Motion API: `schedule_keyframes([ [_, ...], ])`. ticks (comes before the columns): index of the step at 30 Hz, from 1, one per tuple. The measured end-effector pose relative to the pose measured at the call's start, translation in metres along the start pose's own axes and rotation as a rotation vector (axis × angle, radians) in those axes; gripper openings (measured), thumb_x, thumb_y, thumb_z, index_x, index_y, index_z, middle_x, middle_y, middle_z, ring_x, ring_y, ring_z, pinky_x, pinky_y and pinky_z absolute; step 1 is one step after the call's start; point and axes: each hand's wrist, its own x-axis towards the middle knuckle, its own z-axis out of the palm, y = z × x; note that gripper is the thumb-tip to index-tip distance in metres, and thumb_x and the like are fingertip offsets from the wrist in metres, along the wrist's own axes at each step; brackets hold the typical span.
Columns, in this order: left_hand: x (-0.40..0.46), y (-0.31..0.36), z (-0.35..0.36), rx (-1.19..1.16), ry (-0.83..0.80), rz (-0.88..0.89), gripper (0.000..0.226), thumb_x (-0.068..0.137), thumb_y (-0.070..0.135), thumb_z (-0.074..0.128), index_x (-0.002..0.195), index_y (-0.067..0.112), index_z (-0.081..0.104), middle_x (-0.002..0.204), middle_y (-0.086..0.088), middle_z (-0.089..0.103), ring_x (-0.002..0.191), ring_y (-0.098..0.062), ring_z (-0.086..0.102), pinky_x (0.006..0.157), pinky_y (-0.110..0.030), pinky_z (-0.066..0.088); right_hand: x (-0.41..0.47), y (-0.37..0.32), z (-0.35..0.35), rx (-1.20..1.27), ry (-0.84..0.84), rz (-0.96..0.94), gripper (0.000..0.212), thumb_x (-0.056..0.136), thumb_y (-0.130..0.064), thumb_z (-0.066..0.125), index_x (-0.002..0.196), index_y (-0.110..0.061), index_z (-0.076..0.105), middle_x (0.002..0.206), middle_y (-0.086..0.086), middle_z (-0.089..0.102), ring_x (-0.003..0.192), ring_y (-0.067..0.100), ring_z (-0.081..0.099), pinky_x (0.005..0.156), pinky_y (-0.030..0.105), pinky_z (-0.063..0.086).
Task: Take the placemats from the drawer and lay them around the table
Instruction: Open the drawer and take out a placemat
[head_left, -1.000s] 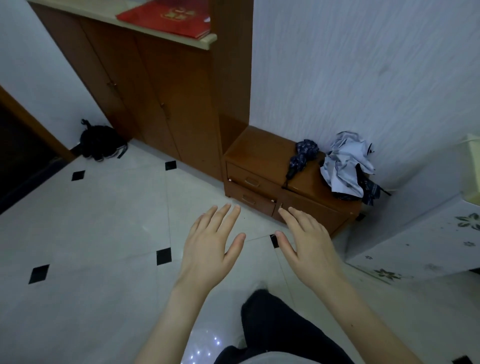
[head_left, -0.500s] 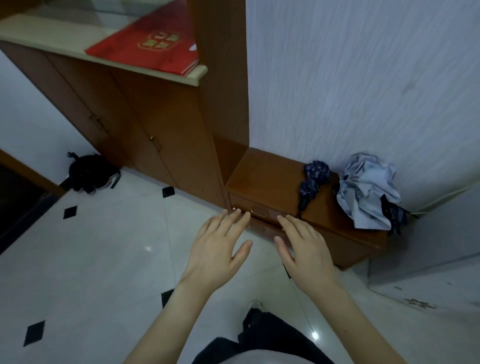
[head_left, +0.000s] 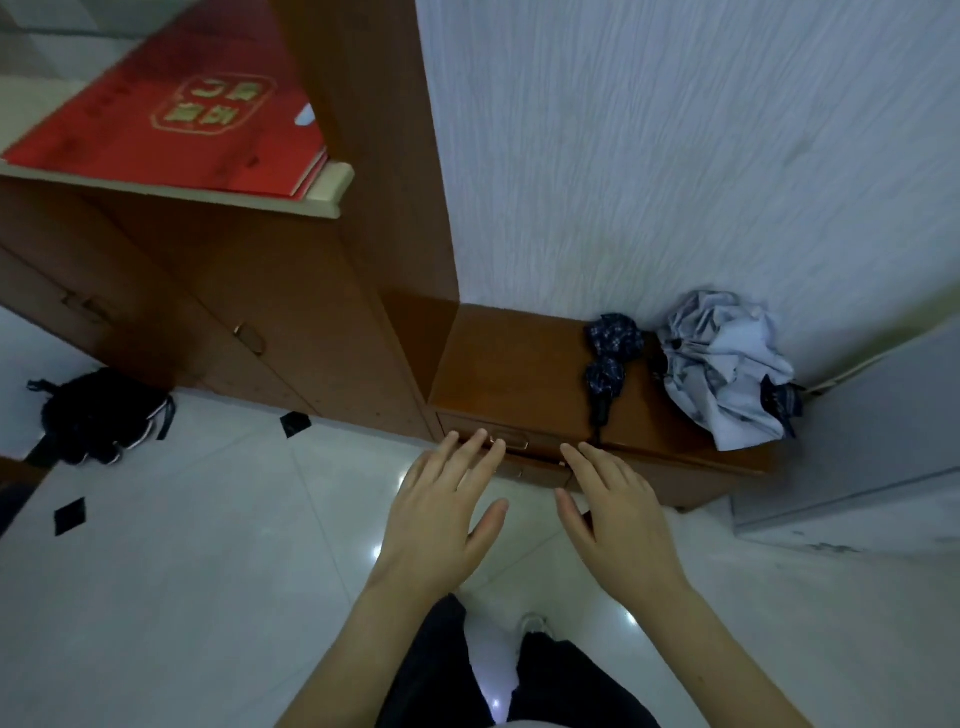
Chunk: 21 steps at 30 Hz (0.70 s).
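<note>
Both hands are out in front of me, palms down, fingers spread and loose, grasping nothing. My left hand (head_left: 441, 512) has its fingertips (head_left: 480, 441) at the front of the top drawer (head_left: 511, 442) of a low wooden cabinet (head_left: 509, 364), right by the small metal handle (head_left: 514, 445); I cannot tell whether they touch it. My right hand (head_left: 615, 512) reaches toward the same drawer front from the other side, its fingertips near the drawer's right end. A second drawer (head_left: 535, 472) sits just below, partly hidden behind my hands. Both drawers look shut, and no placemats show in my view.

On top of the low cabinet, toward the wall, lie a dark patterned folded umbrella (head_left: 608, 364) and, just beside it, a crumpled pale blue-grey bundle of fabric (head_left: 727, 369). To the left stands a taller wooden cupboard (head_left: 218, 312) with a pale shelf edge (head_left: 322, 200) carrying a flat red folder (head_left: 176, 114) with gold lettering. A black bag (head_left: 98, 415) lies on the white tiled floor (head_left: 182, 571) by the cupboard's base. My dark trouser legs (head_left: 519, 686) and one shoe (head_left: 532, 621) show below my forearms.
</note>
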Motion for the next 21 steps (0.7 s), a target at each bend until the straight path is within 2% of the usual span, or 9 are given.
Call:
schedule_keyframes([
  [9, 0.052, -0.099, 0.013, -0.022, -0.102, 0.246, 0.053, 0.095, 0.048, 0.035, 0.144, 0.027, 0.04, 0.148, 0.003, 0.04, 0.139, -0.022, 0.034, 0.111, -0.039, 0.028, 0.041, -0.044, 0.059, -0.066, 0.027, 0.189, 0.052, 0.095, -0.043, 0.036, 0.136, -0.015, 0.051, 0.135, 0.008, 0.056, 0.122, 0.026, 0.052, 0.099, 0.043, 0.045],
  [13, 0.078, -0.13, 0.033, 0.008, -0.1, 0.263, 0.054, 0.095, 0.048, 0.033, 0.144, 0.026, 0.039, 0.149, 0.004, 0.039, 0.139, -0.021, 0.032, 0.112, -0.035, 0.017, 0.062, -0.044, 0.091, -0.075, 0.012, 0.209, 0.052, 0.095, -0.043, 0.036, 0.135, -0.015, 0.052, 0.134, 0.008, 0.056, 0.122, 0.026, 0.052, 0.1, 0.044, 0.044],
  [21, 0.104, -0.175, 0.154, -0.008, -0.076, 0.219, 0.055, 0.095, 0.05, 0.031, 0.145, 0.028, 0.037, 0.15, 0.005, 0.039, 0.14, -0.02, 0.031, 0.112, -0.036, 0.018, 0.098, 0.015, 0.195, -0.131, 0.02, 0.141, 0.05, 0.095, -0.041, 0.037, 0.135, -0.015, 0.051, 0.135, 0.007, 0.055, 0.122, 0.024, 0.052, 0.096, 0.042, 0.046],
])
